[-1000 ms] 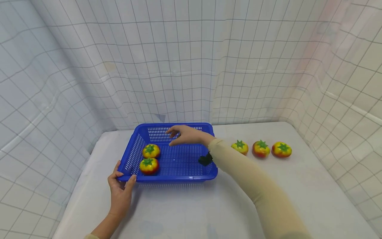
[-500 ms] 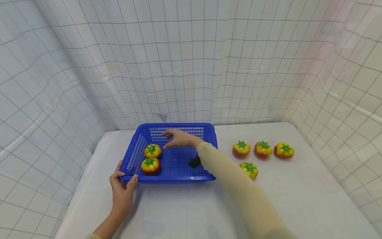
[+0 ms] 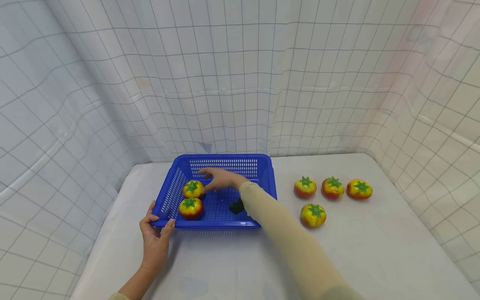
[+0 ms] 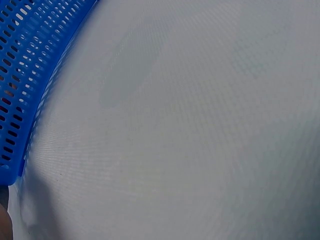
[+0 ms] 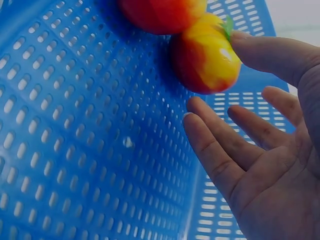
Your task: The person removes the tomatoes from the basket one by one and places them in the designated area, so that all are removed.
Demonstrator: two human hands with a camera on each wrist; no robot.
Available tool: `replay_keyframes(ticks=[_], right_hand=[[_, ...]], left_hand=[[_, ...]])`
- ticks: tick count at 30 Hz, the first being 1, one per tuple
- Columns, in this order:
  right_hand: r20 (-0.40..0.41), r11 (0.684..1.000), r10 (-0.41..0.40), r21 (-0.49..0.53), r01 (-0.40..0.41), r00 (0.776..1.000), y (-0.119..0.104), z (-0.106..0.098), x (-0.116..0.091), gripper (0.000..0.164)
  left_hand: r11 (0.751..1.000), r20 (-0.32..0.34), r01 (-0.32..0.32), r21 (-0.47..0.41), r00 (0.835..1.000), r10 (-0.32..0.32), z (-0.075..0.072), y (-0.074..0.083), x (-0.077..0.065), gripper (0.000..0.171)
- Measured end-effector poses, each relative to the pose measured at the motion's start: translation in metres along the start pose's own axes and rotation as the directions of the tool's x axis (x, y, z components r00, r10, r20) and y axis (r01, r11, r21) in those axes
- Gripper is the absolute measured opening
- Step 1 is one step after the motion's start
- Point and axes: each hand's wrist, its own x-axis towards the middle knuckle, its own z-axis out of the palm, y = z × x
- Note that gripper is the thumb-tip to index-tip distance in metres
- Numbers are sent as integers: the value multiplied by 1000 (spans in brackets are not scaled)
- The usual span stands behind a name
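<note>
A blue plastic basket (image 3: 225,223) stands on the white-covered table, and my left hand (image 3: 154,246) grips its near left corner, thumb on the rim. Inside, along the left side, sit two yellow-red tomatoes with green star-shaped tops: a rear tomato (image 3: 192,188) and a front tomato (image 3: 190,208). My right hand (image 3: 221,179) reaches over the basket, fingers spread and holding nothing. In the right wrist view its thumb (image 5: 272,55) is at the leaf of one tomato (image 5: 210,60); whether it touches I cannot tell. The left wrist view shows mostly tabletop and the basket's side (image 4: 35,65).
Right of the basket, a row of three similar tomatoes (image 3: 332,188) lies on the table, with another tomato (image 3: 313,215) in front of them. A dark object (image 3: 236,206) shows below my right wrist. White grid-patterned curtains (image 3: 240,83) enclose the back and sides.
My right hand has moved left and slightly down toward the rear tomato in the basket. The front tomato on the table has come out from behind my sleeve. My left hand keeps its grip.
</note>
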Motion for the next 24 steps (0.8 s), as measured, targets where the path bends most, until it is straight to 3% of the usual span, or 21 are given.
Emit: replay_keyframes(ticks=[24], right_hand=[[0, 999, 40, -18, -40, 999, 4, 18, 10, 73]], left_hand=[[1000, 6, -8, 4, 1000, 8, -1, -1, -2, 41]])
